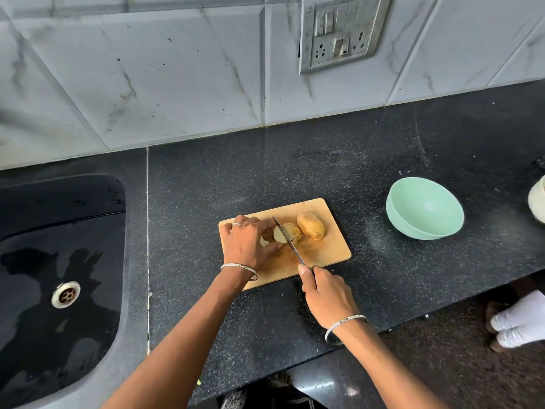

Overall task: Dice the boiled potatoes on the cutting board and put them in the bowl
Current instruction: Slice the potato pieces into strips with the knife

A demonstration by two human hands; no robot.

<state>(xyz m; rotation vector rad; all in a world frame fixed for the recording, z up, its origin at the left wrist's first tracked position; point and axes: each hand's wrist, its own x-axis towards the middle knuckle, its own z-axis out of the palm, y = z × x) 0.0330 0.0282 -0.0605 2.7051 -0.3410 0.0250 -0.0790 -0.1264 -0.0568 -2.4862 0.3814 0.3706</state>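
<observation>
- Two potatoes lie on your one board [327, 250]: a whole potato [310, 225] near its far right corner and a cut potato [292, 231] just left of it.
- You have one knife [287, 240], one bowl [424, 208], and a bangle [239, 268] on each wrist.
- Your left hand [247, 243] curls over the cut potato's left part, holding it and hiding that end.
- Your right hand [327, 296] grips the knife handle, with the blade across the cut potato.
- The bowl stands on the counter [206, 184], well right of the board.
- A sink [59, 219] lies at your left, and a socket plate [339, 33] sits on the wall.
- The cut potato shows pale flesh inside tan skin; the whole potato is oblong and tan.
</observation>
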